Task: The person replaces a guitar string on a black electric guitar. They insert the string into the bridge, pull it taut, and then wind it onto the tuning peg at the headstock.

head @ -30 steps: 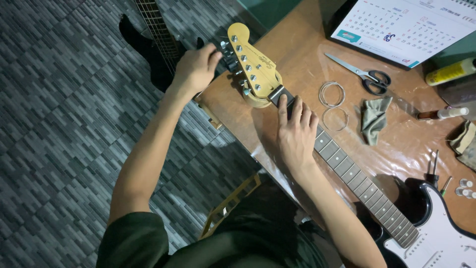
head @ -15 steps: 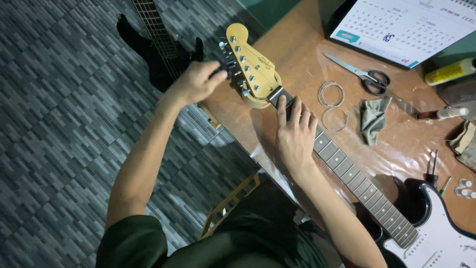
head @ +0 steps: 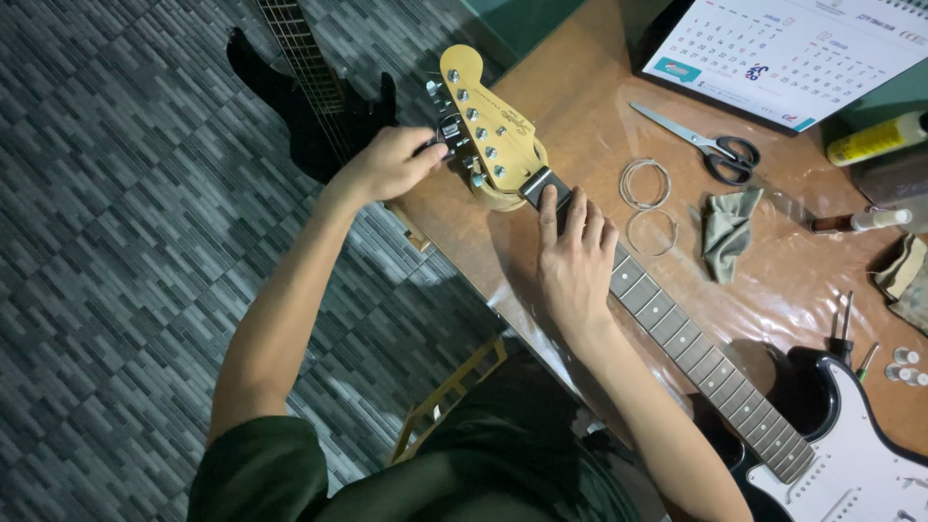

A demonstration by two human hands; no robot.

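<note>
The guitar lies across the brown table, its pale headstock propped on a small support at the table's near-left edge and its black-and-white body off to the lower right. One of the tuning pegs on the headstock's outer side is pinched between the thumb and fingers of the left hand, closed around the peg. The neck is pinned just below the nut by the right hand, laid flat with fingers pressed down on the fingerboard, gripping nothing.

For a clean turn, the peg is best rotated in small even twists while the neck is kept from rocking on its support. Coiled strings, a pair of scissors and a grey cloth lie just beyond the neck; a second, black guitar rests on the floor.
</note>
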